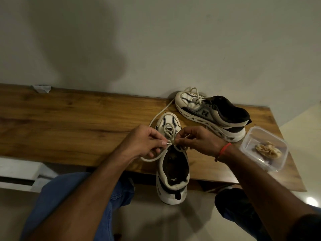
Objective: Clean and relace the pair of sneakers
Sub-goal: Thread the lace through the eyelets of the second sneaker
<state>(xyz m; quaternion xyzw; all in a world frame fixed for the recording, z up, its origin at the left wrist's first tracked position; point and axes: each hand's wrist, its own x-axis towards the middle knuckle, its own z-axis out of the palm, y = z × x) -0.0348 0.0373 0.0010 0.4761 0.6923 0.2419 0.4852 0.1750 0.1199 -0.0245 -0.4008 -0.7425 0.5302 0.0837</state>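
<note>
I count two sneakers on the wooden surface point(69, 115). The near sneaker point(172, 164) lies toe away from me, its heel hanging over the front edge, opening up. The far sneaker point(213, 115) lies on its side close to the wall, toe to the left, well apart from my hands. Two hands are in view, both at the top of the near sneaker's tongue. My left hand point(142, 141) has its grip clamped on the lace point(152, 158), thumb and fingertips pinching it just beside the top eyelets; a loop of that lace hangs below the hand toward the surface edge. My right hand point(198, 141) pinches the other end of the lace, a short tip sticking up between the fingers. The two pinches nearly touch. A second lace point(166, 108) runs from the far sneaker's toe across the surface toward the near sneaker. One clear plastic box point(251, 136) sits at the right end of the surface, near the far sneaker's heel, with one crumpled cloth point(268, 150) inside. One red band point(224, 150) circles my right wrist. Blue jeans point(69, 197) cover my knees below the surface.
</note>
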